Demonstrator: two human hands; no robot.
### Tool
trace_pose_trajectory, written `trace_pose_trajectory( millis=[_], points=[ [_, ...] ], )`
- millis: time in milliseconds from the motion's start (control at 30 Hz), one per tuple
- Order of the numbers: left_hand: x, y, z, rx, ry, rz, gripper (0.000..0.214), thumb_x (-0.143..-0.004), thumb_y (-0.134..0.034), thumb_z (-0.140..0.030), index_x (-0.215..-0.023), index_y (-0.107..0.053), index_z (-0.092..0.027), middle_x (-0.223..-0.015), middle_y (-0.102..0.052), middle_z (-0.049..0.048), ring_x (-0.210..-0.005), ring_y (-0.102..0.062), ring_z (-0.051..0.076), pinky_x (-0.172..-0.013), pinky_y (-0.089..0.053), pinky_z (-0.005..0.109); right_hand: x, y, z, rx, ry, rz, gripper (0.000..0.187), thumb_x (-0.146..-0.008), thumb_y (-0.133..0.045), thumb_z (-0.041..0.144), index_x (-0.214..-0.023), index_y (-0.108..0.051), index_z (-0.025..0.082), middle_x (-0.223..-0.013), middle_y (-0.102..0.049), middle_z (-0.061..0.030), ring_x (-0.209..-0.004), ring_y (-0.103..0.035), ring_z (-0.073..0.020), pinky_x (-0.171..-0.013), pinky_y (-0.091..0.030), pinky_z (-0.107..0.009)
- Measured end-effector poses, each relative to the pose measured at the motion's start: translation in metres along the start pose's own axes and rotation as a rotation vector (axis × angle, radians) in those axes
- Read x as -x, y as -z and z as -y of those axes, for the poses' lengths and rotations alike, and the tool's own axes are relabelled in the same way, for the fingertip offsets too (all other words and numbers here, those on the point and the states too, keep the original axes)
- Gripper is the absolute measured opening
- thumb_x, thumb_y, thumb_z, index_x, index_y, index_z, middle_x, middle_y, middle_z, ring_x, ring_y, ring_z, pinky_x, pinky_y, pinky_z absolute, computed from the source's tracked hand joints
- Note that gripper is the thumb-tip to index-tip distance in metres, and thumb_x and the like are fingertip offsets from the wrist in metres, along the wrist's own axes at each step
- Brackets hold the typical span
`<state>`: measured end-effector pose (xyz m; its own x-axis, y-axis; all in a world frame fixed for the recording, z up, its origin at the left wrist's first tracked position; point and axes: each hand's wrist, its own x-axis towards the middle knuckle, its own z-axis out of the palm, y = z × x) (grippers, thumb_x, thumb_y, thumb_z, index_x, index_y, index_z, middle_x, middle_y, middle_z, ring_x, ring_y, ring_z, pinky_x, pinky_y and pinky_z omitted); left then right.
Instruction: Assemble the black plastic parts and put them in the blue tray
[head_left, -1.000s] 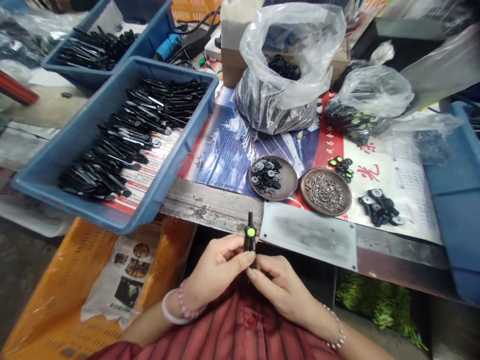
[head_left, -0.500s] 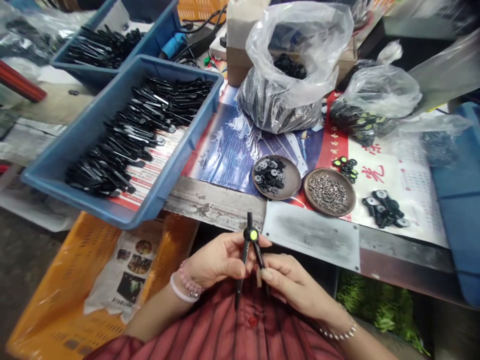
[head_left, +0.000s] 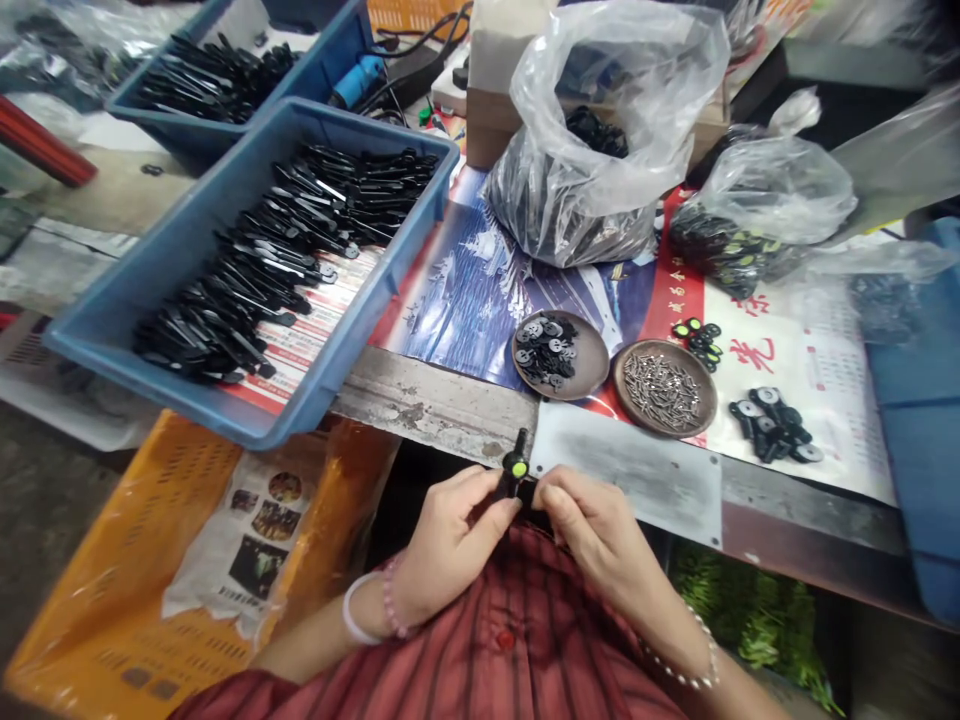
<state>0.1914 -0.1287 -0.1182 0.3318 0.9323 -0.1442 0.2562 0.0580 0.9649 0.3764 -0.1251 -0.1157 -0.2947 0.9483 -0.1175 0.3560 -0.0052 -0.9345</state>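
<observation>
Both my hands meet just below the bench edge, over my red striped lap. Between them I pinch a small black compass (head_left: 516,468) with a yellow-green cap on its hinge. My left hand (head_left: 448,540) grips it from the left with thumb and fingers closed. My right hand (head_left: 592,528) closes on it from the right. Only the hinge and top knob show; the legs are hidden behind my fingers.
A blue tray (head_left: 187,240) of black compass legs overhangs the bench at left, above an orange crate (head_left: 112,600). Two brown dishes hold black washers (head_left: 559,355) and small screws (head_left: 664,388). Plastic bags of parts (head_left: 600,140) stand behind. Loose black caps (head_left: 776,425) lie at right.
Half a second ago the compass legs were spread open and pointing down at my lap. Now they are folded and hidden in my fingers, and both hands have risen toward the bench edge.
</observation>
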Motion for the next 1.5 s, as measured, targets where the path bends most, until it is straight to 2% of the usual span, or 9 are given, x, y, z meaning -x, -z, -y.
trace_pose_trajectory(
  millis=[200,333,567,700,867,1067,1200,1367,1500],
  points=[
    [0.006,-0.003,0.004,-0.288,-0.287,-0.087,0.020,-0.098,-0.049,-0.013,-0.112,-0.064,-0.014,-0.085,-0.062,0.0058,-0.076,-0.059,0.017,-0.069,-0.048,0.027,-0.008,-0.014,0.007,0.258,0.174,-0.151,0.047,-0.105,-0.043,0.046,-0.065,-0.044,0.020,-0.054,-0.044,0.0037,-0.046,-0.039,-0.0097,-0.046,-0.029,-0.022],
    [0.007,-0.003,0.005,-0.384,-0.375,-0.128,0.027,-0.098,-0.048,-0.011,-0.122,-0.060,-0.012,-0.085,-0.063,0.0065,-0.076,-0.060,0.018,-0.069,-0.050,0.029,-0.008,-0.019,0.009,0.360,0.249,-0.220,0.049,-0.107,-0.037,0.046,-0.068,-0.048,0.019,-0.056,-0.048,0.0027,-0.047,-0.044,-0.0094,-0.047,-0.031,-0.021],
    [0.007,-0.005,0.005,-0.374,-0.396,-0.134,0.014,-0.097,-0.049,-0.010,-0.100,-0.062,-0.012,-0.081,-0.062,0.0068,-0.072,-0.059,0.018,-0.067,-0.050,0.028,-0.005,-0.015,0.007,0.539,0.293,-0.227,0.053,-0.109,-0.033,0.044,-0.065,-0.048,0.018,-0.056,-0.048,0.0019,-0.047,-0.046,-0.0094,-0.048,-0.032,-0.022],
    [0.008,-0.005,0.006,-0.356,-0.368,-0.130,0.015,-0.097,-0.048,-0.009,-0.089,-0.061,-0.014,-0.079,-0.060,0.0061,-0.072,-0.058,0.017,-0.068,-0.049,0.028,-0.008,-0.015,0.008,0.572,0.305,-0.204,0.052,-0.108,-0.034,0.043,-0.065,-0.047,0.018,-0.056,-0.046,0.0020,-0.047,-0.045,-0.0095,-0.049,-0.032,-0.023],
    [0.008,-0.002,0.004,-0.266,-0.305,-0.103,0.017,-0.095,-0.049,-0.009,-0.088,-0.064,-0.012,-0.077,-0.058,0.0043,-0.070,-0.056,0.015,-0.066,-0.047,0.026,-0.014,-0.009,0.007,0.563,0.336,-0.176,0.050,-0.107,-0.037,0.046,-0.065,-0.046,0.019,-0.058,-0.048,0.0012,-0.048,-0.041,-0.0103,-0.048,-0.029,-0.024],
    [0.001,0.002,0.000,0.166,0.059,-0.086,0.018,-0.095,-0.060,-0.025,-0.101,-0.073,-0.015,-0.084,-0.065,0.0031,-0.076,-0.060,0.014,-0.069,-0.048,0.023,-0.006,0.001,-0.001,0.335,0.169,0.018,0.046,-0.103,-0.042,0.055,-0.083,-0.058,0.018,-0.067,-0.060,-0.0008,-0.056,-0.054,-0.0130,-0.054,-0.037,-0.023],
    [-0.003,-0.004,0.003,0.454,0.240,-0.125,0.024,-0.091,-0.066,-0.033,-0.105,-0.074,-0.016,-0.075,-0.062,-0.0008,-0.069,-0.057,0.012,-0.064,-0.048,0.021,0.003,-0.006,0.000,0.158,0.048,0.155,0.038,-0.104,-0.046,0.045,-0.081,-0.058,0.017,-0.069,-0.058,-0.0003,-0.060,-0.052,-0.0128,-0.058,-0.037,-0.023],
    [-0.002,-0.005,0.001,0.397,0.248,-0.084,0.023,-0.090,-0.066,-0.033,-0.104,-0.075,-0.016,-0.074,-0.059,-0.0015,-0.060,-0.049,0.009,-0.055,-0.041,0.019,0.009,-0.020,-0.002,-0.099,-0.032,0.249,0.037,-0.102,-0.050,0.042,-0.074,-0.048,0.017,-0.067,-0.045,0.0033,-0.060,-0.041,-0.0104,-0.057,-0.032,-0.023],
    [0.002,0.016,-0.007,0.327,0.245,-0.002,0.023,-0.093,-0.062,-0.033,-0.098,-0.076,-0.015,-0.068,-0.053,-0.0026,-0.055,-0.046,0.008,-0.053,-0.038,0.019,0.013,-0.003,-0.005,-0.236,-0.089,0.288,0.041,-0.101,-0.051,0.046,-0.071,-0.046,0.018,-0.066,-0.039,0.0044,-0.060,-0.035,-0.0100,-0.055,-0.028,-0.023]
  ],
)
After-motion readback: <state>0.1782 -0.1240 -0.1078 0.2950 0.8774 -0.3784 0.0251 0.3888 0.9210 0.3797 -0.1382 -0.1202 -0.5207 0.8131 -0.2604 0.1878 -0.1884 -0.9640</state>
